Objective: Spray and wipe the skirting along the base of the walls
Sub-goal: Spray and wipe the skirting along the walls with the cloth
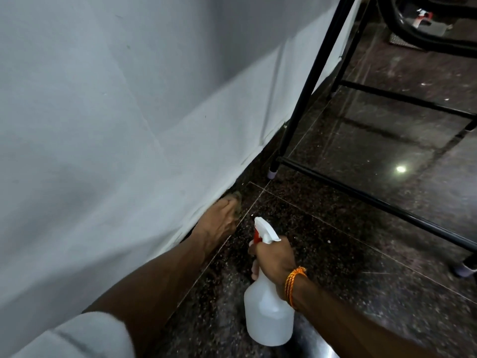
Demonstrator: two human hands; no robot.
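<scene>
The dark skirting point(260, 148) runs diagonally along the foot of the white wall point(129, 112), mostly in shadow. My left hand point(219, 223) lies flat against the skirting and presses a small brownish cloth point(237, 198) that shows just past the fingertips. My right hand point(276, 259) grips the neck of a white spray bottle point(268, 311) with a red and white trigger head point(263, 231); the nozzle points toward the wall base near my left hand. An orange thread band circles my right wrist.
A black metal frame point(304, 81) on pale rubber feet point(272, 173) stands close to the wall just beyond my left hand, its low crossbars spanning the polished dark granite floor point(361, 228). A black chair base and a floor mat sit at the top right.
</scene>
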